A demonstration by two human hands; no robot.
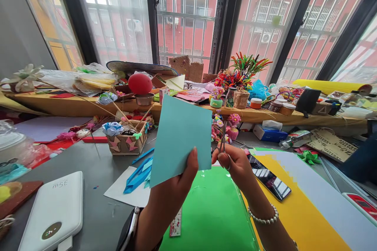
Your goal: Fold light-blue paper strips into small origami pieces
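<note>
On my far left the power bank [55, 208] lies on the grey table [94, 188], well apart from my work. Next comes the box [128, 145] of paper flowers, and in front of it the blue strips [134, 182] rest partly on white paper [119, 190]. They lie loose just beside my wrist; a sweep of my forearm could scatter them.

My left hand [173, 188] pinches the light blue sheet [182, 137] near its lower right part, thumb flat on the front, fingers hidden behind. The sheet stands up, a little tilted, above the green mat [212, 219]. Held only low down, its top could bend or swing if I loosen; too hard a thumb could crease it.

To the right, my right hand [237, 164] is closed round the handles of the scissors [223, 143], blades pointing up just beside the sheet's right edge. I can't tell whether the blades are fully together. A careless turn of my wrist could nick that edge, or my left thumb if it strayed over.

Further right, the phone [272, 178] lies near my right forearm; my bracelet [265, 217] might scrape it if I drop that arm.
</note>
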